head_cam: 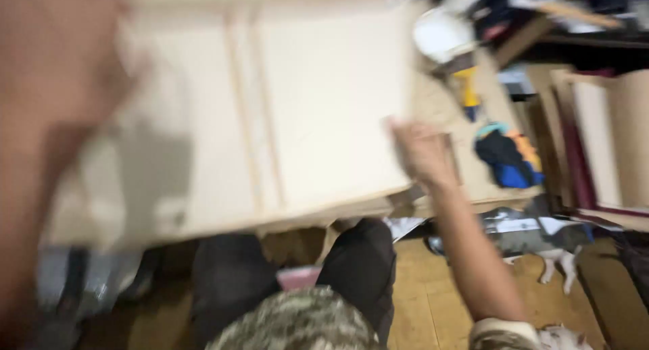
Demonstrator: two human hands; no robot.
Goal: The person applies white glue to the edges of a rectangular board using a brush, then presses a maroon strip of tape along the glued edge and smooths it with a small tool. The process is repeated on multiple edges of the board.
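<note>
1. At the far left, the left arm fills the frame edge as a heavy blur; the left hand (101,73) lies over the left part of the panel, too smeared to tell whether its fingers are spread or curled, or whether it grips anything.
2. Next comes the large pale cream flat wooden panel (324,100), with two narrow raised strips running up its middle. It rests tilted across the worktop (483,181) and reaches past the person's knees.
3. Below the panel, the person's dark trousers and a camouflage-patterned shirt hem show, with a small pink object (297,277) between the legs.
4. At the panel's right edge, the right hand (422,151) is raised with fingers loosely curled, touching or just beside that edge; blur hides whether it actually holds the panel.
5. Further right on the worktop lie a yellow tool (466,90) and a bundle of blue, black and orange cloth (510,161).
6. On the wooden floor (433,296) to the right lies a grey and white animal (541,245).
7. At the far right, tall pale boards with dark red edges (602,140) stand upright.
</note>
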